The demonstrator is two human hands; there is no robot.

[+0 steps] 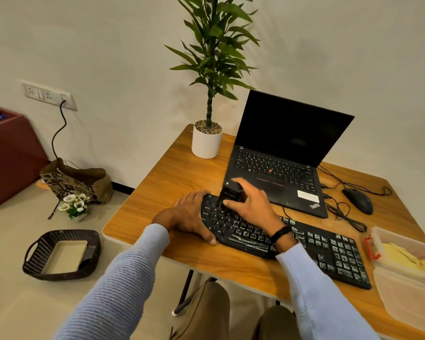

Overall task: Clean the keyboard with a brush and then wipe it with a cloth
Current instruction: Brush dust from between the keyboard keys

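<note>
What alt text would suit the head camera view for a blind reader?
A person's right hand grips a dark brush on the left keys of a black keyboard on a wooden table, while the left hand rests on the keyboard's left end. Behind stand an open laptop and a potted plant; a mouse lies to the right.
</note>
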